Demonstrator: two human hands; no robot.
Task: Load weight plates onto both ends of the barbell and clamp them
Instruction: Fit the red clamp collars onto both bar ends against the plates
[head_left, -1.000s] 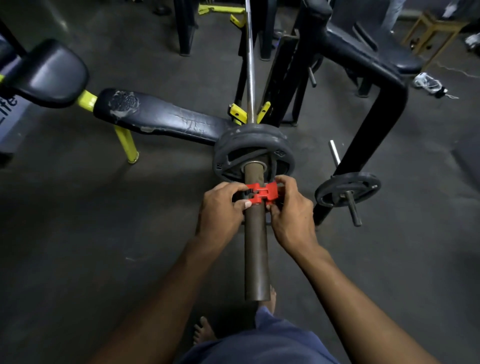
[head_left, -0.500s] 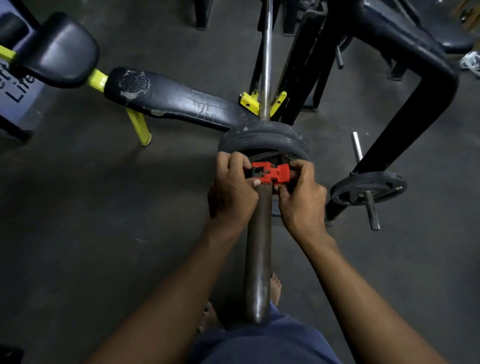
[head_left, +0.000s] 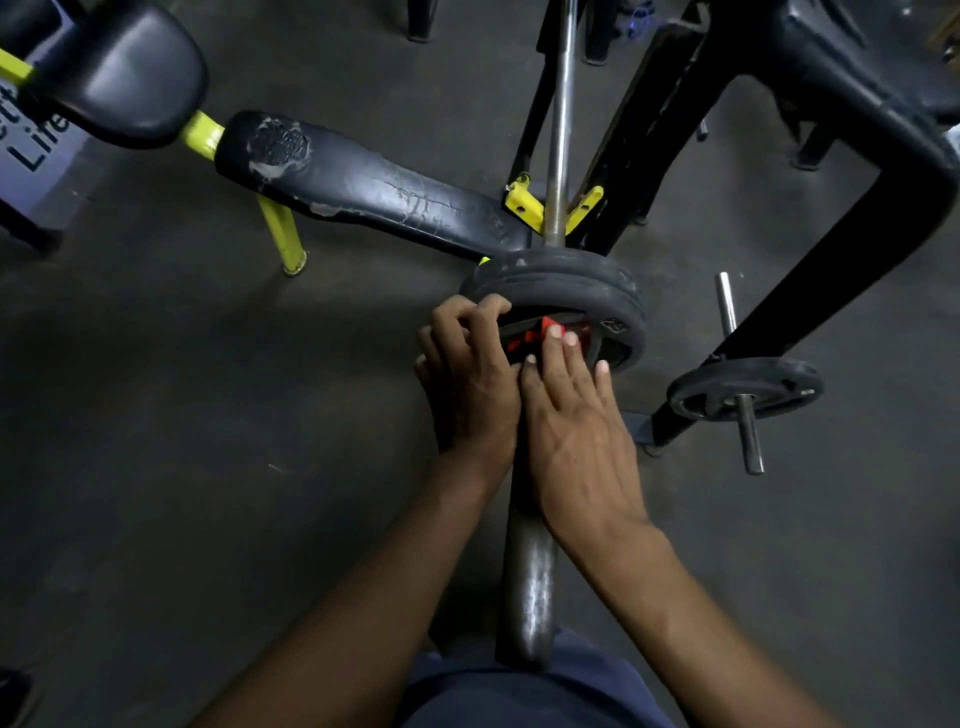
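1. Right now both hands crowd the near end of the barbell (head_left: 527, 571), whose sleeve runs toward the viewer while its thin shaft rests on the yellow rack hooks (head_left: 524, 205).
2. Two or three weight plates (head_left: 561, 278) sit stacked on the sleeve, so this end looks loaded.
3. A red clamp (head_left: 524, 340) sits on the sleeve right against the plates, mostly hidden by fingers.
4. On the left hand (head_left: 470, 379) the fingers are curled at the plate edge and clamp side, probably bracing it.
5. On the right hand (head_left: 576, 431) the fingers lie straight and spread, tips pressing the clamp, likely snapping its lever down.
6. Nearby, a spare plate (head_left: 745, 387) hangs on a storage peg; the barbell's far end is out of sight.
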